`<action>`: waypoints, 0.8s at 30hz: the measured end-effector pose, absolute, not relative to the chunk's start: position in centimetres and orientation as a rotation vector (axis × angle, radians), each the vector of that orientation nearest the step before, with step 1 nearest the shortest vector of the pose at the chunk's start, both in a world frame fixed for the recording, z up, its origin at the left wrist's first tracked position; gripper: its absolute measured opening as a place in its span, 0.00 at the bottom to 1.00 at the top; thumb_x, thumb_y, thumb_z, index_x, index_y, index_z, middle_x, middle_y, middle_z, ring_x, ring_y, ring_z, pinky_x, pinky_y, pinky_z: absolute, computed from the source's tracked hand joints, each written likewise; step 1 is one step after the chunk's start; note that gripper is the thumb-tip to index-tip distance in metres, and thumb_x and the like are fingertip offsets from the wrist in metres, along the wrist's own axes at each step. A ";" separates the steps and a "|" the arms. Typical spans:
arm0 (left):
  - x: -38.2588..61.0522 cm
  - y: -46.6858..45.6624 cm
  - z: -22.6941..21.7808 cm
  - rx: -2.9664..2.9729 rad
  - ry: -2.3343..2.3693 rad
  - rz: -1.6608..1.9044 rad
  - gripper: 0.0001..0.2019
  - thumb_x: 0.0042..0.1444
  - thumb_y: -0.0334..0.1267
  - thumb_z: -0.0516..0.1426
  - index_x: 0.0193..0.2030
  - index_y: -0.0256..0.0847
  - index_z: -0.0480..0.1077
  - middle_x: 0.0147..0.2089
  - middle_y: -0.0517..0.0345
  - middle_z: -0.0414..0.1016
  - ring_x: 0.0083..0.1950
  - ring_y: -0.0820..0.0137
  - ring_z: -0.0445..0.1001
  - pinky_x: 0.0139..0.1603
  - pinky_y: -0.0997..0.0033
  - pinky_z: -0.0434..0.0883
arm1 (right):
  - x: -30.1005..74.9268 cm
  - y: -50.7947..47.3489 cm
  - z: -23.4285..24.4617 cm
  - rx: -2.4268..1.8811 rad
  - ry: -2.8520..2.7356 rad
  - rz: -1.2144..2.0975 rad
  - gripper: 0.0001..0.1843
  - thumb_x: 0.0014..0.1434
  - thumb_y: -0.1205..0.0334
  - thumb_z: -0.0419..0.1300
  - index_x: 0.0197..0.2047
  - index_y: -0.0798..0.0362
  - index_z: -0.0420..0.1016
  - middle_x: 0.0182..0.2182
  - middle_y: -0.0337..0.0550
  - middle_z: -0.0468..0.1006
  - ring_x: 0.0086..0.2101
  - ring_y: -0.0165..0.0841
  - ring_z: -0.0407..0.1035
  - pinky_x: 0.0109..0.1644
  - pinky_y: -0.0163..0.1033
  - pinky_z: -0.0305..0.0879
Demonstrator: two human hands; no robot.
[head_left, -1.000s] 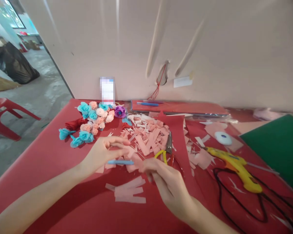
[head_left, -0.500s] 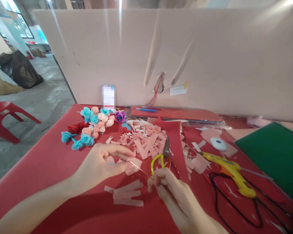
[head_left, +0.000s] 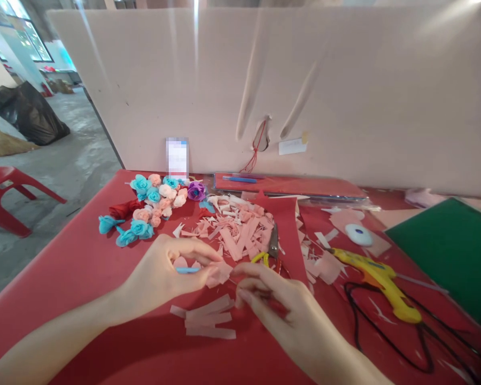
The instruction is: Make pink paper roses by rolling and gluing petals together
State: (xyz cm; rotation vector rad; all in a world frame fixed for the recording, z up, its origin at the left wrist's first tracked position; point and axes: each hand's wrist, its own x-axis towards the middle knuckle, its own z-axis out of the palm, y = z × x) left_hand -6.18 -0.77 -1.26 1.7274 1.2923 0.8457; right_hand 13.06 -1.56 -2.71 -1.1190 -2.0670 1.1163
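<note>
My left hand pinches a piece of pink crepe paper between thumb and fingertips. My right hand is closed at the paper's right edge, its fingertips on a thin stick of which only a short bit shows. Beneath my left palm lies a light-blue rod, partly covered. Pink paper strips rest on the table below the hands. Just beyond my right hand are scissors with yellow handles, half hidden by it.
A heap of pink paper scraps lies ahead, with paper flowers to its left. On the right are a yellow glue gun with a black cord, a white oval object and a green sheet. A pale board stands behind.
My right hand has moved up and slightly left, closer to the pink paper, and covers more of the scissors. Less of the thin stick shows. My left hand stays nearly still.
</note>
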 end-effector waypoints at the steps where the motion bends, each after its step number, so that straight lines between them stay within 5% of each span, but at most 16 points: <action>1: -6.2 -0.8 -1.2 1.717 1.275 0.842 0.07 0.47 0.30 0.58 0.32 0.43 0.76 0.30 0.63 0.79 0.32 0.72 0.76 0.27 0.83 0.69 | 12.9 -1.5 -2.6 -1.126 -2.049 1.147 0.11 0.58 0.67 0.47 0.40 0.52 0.68 0.21 0.36 0.73 0.23 0.26 0.69 0.25 0.26 0.66; 24: -5.6 -1.0 -1.4 1.659 1.229 0.845 0.06 0.48 0.31 0.58 0.32 0.41 0.75 0.31 0.61 0.79 0.33 0.72 0.77 0.35 0.79 0.74 | 12.6 -0.6 -3.1 -1.145 -1.514 1.649 0.07 0.49 0.63 0.60 0.28 0.55 0.79 0.19 0.38 0.74 0.12 0.19 0.61 0.15 0.24 0.58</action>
